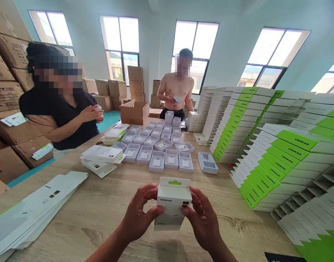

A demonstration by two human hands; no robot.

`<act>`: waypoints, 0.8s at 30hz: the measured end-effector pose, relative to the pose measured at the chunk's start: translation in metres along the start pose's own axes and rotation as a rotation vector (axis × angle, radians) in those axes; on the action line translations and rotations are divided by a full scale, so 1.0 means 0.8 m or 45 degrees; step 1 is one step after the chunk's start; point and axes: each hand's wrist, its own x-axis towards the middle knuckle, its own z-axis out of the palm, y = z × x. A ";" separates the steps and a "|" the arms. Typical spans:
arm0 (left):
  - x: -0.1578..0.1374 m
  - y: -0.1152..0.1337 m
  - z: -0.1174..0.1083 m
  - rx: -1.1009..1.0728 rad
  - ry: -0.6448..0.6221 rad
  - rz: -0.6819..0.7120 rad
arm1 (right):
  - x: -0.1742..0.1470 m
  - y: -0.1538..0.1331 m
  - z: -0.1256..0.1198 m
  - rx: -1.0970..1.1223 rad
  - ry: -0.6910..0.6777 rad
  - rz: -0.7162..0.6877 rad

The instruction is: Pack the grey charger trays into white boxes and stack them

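Small carton: smooth white card, boxy, raised over the table at twelve o'clock, close before us; it carries a hang tab with a green slot shape, black "CEUKAZ" lettering, a small dark picture and a green patch low down.
Our grip: left hand and right hand hold the carton from both sides, thumbs on its front, fingers curled around the edges.
Tabletop: pale, wood-grained and smooth-looking.
Flat card sheets: thin, white, fanned in a pile at ten o'clock from us.
Trays: white, rectangular, many bearing small square white pieces; they crowd twelve o'clock, beyond our carton.
Two-pocket tray: just right of that group, at one o'clock.
Carton stacks: white and bright green, tall, ridged by jutting flaps; they block our view of the table's edge from one to two o'clock.
Co-workers: one in a dark top at eleven, another at twelve, each with a small pale item in hand.
Brown boxes: corrugated cardboard, beyond the trays at twelve and piled high around ten.
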 end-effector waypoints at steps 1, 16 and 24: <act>0.000 0.000 0.001 0.011 0.010 0.016 | -0.001 0.001 0.001 0.024 0.017 0.011; 0.006 0.003 -0.006 0.086 -0.039 -0.022 | 0.002 -0.003 0.006 0.106 -0.093 0.074; 0.016 0.006 -0.013 -0.212 -0.261 -0.384 | 0.019 0.012 0.009 0.416 -0.221 0.331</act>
